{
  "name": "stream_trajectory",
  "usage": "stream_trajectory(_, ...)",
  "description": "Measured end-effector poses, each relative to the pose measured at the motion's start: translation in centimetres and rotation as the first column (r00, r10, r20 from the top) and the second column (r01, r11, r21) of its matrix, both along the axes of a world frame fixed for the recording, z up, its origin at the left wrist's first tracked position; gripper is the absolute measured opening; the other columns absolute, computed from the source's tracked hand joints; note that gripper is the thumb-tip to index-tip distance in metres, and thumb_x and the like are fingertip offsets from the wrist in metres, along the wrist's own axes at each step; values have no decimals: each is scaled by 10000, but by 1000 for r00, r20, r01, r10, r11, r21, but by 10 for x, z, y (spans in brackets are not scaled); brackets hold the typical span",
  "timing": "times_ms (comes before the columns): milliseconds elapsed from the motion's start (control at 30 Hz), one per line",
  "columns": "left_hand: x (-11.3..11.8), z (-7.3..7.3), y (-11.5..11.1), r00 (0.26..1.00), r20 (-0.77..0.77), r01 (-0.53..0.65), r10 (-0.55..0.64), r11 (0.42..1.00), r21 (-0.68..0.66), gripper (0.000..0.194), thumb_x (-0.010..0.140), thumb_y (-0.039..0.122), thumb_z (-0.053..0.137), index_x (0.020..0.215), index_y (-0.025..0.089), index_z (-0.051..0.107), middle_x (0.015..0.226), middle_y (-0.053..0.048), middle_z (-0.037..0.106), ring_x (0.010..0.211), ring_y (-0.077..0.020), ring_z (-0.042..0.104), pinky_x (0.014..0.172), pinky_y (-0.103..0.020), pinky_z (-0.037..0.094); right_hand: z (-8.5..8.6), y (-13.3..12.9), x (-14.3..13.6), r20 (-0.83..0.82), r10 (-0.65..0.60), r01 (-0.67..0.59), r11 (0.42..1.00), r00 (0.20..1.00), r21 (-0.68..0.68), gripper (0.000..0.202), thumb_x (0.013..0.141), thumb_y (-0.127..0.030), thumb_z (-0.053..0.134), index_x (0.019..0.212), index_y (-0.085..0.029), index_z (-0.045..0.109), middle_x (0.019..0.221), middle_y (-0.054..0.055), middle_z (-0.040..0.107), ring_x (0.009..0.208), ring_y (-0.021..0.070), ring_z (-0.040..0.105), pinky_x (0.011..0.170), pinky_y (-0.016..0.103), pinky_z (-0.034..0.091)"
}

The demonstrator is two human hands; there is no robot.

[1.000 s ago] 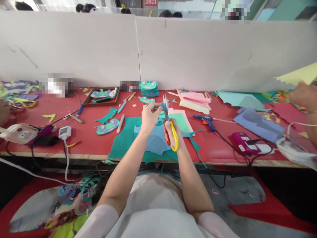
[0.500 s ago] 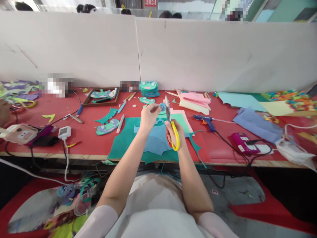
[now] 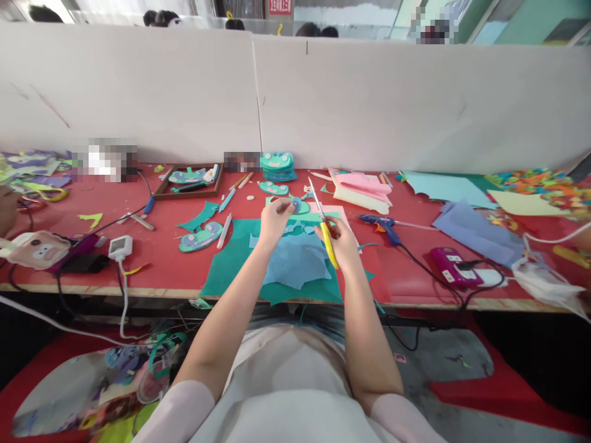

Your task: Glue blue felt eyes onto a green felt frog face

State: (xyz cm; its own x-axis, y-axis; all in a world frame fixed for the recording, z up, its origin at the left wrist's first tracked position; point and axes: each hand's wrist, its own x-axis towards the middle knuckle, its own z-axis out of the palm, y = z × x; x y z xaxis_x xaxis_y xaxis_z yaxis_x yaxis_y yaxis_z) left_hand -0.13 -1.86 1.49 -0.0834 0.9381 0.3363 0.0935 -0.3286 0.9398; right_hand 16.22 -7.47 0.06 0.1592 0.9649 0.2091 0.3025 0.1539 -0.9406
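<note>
My left hand (image 3: 276, 220) pinches a small round blue felt piece (image 3: 297, 205) between its fingertips, above the work area. Just to the right, my right hand (image 3: 342, 237) is closed on yellow-handled scissors (image 3: 327, 232), whose blades point up and away from me. The blades stand apart from the blue piece. Beneath both hands lie a ragged blue felt sheet (image 3: 295, 261) and a larger dark green felt sheet (image 3: 231, 255). Light green and pink sheets lie partly hidden behind the right hand.
A stack of green frog-face felt pieces (image 3: 277, 165) stands by the white partition (image 3: 392, 98). At left are a wooden tray (image 3: 187, 181) and another frog face (image 3: 201, 237). A blue glue gun (image 3: 383, 227) and a purple power strip (image 3: 447, 267) with cables lie at right.
My right hand with the scissors has moved right, away from the left hand, and the scissors have turned. My left hand has shifted slightly left and down with the blue piece.
</note>
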Motion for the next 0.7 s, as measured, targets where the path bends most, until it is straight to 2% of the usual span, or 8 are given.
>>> stream_trajectory(67, 2, -14, 5, 1000, 19, 17, -16, 999, -40, 168, 769, 326, 594, 796, 164, 631, 723, -32, 675, 709, -147, 662, 686, -276, 529, -2, 2, 10, 182, -128, 127, 992, 975, 13, 459, 695, -431, 647, 1105, -238, 574, 862, 28, 643, 750, 175, 602, 699, 309, 478)
stream_trajectory(133, 6, -29, 7, 999, 24, 26, -24, 997, -67, 142, 767, 299, 593, 784, 161, 621, 696, -27, 664, 674, -144, 663, 662, -274, 533, -4, 2, 17, 360, -235, 252, 968, 903, -2, 443, 718, -375, 622, 1135, -234, 577, 960, 64, 666, 869, 223, 615, 786, 351, 463)
stream_trajectory(200, 11, -42, 8, 999, 21, 35, -33, 995, -90, 130, 761, 287, 598, 752, 158, 610, 655, -23, 651, 638, -146, 658, 647, -279, 534, -7, 3, 23, 499, -269, 329, 944, 823, -33, 453, 733, -327, 596, 1171, -215, 574, 1036, 99, 666, 957, 262, 606, 826, 371, 451)
stream_trajectory(267, 14, -51, 8, 999, 15, 47, -46, 993, -110, 129, 756, 284, 604, 740, 157, 604, 641, -24, 647, 626, -154, 657, 626, -283, 533, -11, 5, 28, 585, -253, 355, 933, 771, -64, 487, 742, -306, 580, 1210, -177, 559, 1097, 137, 650, 1009, 283, 596, 842, 371, 447)
stream_trajectory(433, 15, -60, 9, 997, -10, 78, -80, 988, -132, 106, 744, 262, 620, 747, 156, 614, 616, -22, 643, 616, -158, 654, 632, -285, 526, -21, 11, 36, 638, -214, 358, 928, 740, -103, 420, 814, -290, 487, 1179, -116, 601, 1025, 182, 673, 983, 295, 616, 818, 391, 456)
stream_trajectory(567, 13, -63, 11, 996, -12, 83, -86, 987, -139, 129, 747, 289, 618, 750, 160, 620, 634, -27, 652, 636, -157, 651, 627, -277, 521, -16, 15, 41, 656, -244, 389, 918, 714, -82, 346, 810, -187, 466, 1091, -161, 666, 970, 167, 684, 920, 287, 629, 774, 406, 462)
stream_trajectory(700, 9, -67, 16, 999, -11, 50, -53, 989, -141, 152, 746, 317, 614, 767, 168, 634, 683, -23, 663, 651, -142, 638, 665, -274, 515, -10, 23, 48, 676, -252, 395, 917, 693, -62, 269, 796, -202, 519, 985, -173, 708, 918, 181, 675, 847, 308, 626, 704, 426, 448)
